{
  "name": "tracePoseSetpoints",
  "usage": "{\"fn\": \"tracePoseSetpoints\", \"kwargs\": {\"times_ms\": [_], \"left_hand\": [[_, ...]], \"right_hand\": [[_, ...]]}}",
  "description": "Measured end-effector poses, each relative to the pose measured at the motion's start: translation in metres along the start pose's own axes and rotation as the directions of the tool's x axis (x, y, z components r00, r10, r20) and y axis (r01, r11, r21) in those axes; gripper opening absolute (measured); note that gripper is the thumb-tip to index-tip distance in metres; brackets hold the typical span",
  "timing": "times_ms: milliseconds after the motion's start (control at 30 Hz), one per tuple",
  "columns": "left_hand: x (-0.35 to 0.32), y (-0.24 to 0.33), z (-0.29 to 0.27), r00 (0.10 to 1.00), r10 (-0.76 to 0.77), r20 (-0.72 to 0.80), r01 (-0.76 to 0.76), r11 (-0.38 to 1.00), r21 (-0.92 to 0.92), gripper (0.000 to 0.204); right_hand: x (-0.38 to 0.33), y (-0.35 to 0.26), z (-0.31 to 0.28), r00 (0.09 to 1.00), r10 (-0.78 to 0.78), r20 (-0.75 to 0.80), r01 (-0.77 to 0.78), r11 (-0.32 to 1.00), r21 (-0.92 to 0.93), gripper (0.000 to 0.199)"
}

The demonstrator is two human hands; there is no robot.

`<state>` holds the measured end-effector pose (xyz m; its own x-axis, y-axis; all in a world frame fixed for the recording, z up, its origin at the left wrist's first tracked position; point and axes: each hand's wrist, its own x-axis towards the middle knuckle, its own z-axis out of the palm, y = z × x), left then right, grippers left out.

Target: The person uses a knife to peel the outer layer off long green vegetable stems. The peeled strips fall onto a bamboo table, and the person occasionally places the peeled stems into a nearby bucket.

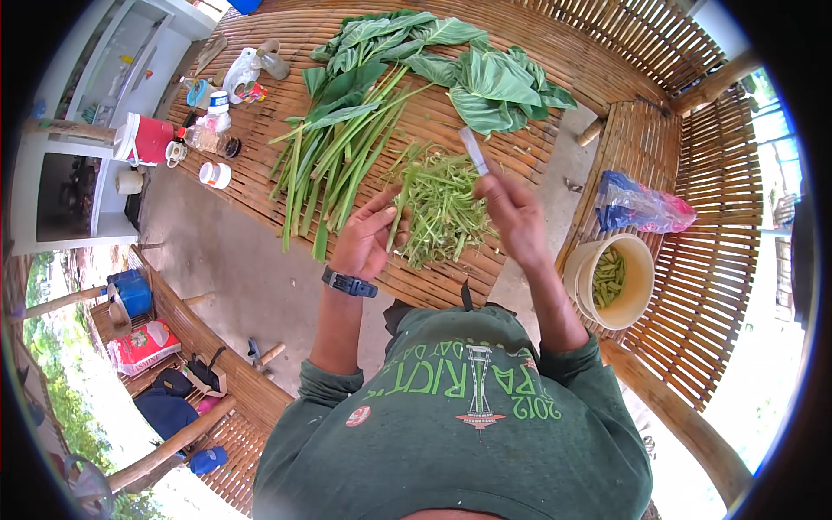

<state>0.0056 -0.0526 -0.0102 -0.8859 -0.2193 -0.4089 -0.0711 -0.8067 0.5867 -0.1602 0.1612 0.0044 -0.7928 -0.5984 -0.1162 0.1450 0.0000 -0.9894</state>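
In my left hand [368, 238], which wears a dark wristwatch [349, 282], a green leaf stalk [404, 201] is pinched between thumb and fingers, standing roughly upright. My right hand [513, 212] is closed around a knife whose pale blade [473, 150] points up and away, apart from the stalk. Below and between both hands lies a heap of green peelings [446, 208] on the bamboo table [260, 178]. Just left of the heap is a bundle of long green stalks [334, 165]. Broad green leaves [494, 87] spread across the far part of the table.
At the right, a cream bucket [637, 286] holds cut green pieces, with a blue and pink plastic bag [641, 206] behind it on the bamboo bench [646, 139]. Jars, bottles and a red jug [149, 139] crowd the table's left end. A red and white sack [143, 347] sits lower left.
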Motion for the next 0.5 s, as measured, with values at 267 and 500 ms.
{"fn": "tracePoseSetpoints", "kwargs": {"times_ms": [267,500], "left_hand": [[0.007,-0.014,-0.020,0.996,0.050,-0.078,-0.054,0.997,-0.052,0.029],[0.015,-0.015,0.008,0.976,0.150,-0.158,-0.153,0.988,-0.007,0.030]], "right_hand": [[0.004,-0.027,-0.021,0.995,-0.088,-0.042,0.076,0.969,-0.234,0.055],[-0.028,-0.004,0.024,0.897,-0.293,0.331,0.425,0.777,-0.464,0.058]]}}
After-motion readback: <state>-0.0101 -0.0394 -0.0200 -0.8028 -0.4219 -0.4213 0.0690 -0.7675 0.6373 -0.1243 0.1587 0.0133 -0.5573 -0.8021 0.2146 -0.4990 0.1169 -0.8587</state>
